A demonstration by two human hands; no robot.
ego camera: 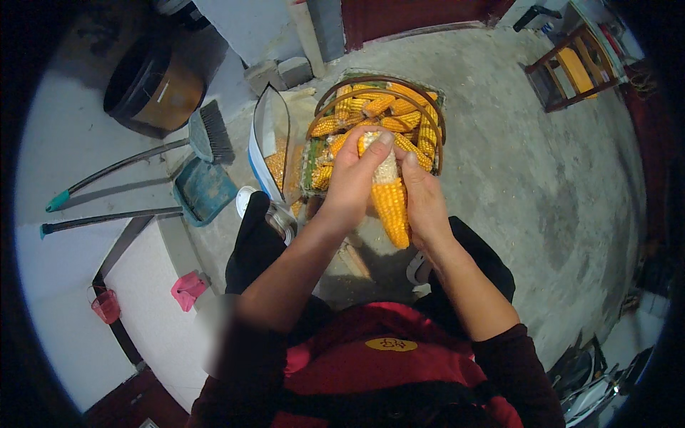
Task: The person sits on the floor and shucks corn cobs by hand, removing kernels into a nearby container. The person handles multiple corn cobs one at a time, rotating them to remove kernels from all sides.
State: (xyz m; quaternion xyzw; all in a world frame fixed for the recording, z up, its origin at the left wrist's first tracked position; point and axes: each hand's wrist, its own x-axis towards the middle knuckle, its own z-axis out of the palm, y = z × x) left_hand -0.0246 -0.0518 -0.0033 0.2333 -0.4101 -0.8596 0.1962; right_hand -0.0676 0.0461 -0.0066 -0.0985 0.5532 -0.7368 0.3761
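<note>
Between both hands is a dried ear of corn [390, 208], its top part stripped to the pale cob and its lower part still covered in yellow kernels. My left hand [353, 174] grips the ear's upper end from the left, thumb on the bare cob. Along its right side, my right hand [423, 192] holds the ear with the thumb near the cob. Just beyond the hands sits a basket [309, 168] with brown arched handles, full of yellow ears of corn [398, 107]. Left of it stands an open sack [257, 144] with loose kernels [276, 160] inside.
A broom [200, 134] and a teal dustpan [203, 190] lie to the left, below a large dark bucket [155, 88]. Blocks [278, 72] stand behind the sack. A wooden chair [575, 69] is at the upper right, and a pink cloth [187, 290] at the lower left.
</note>
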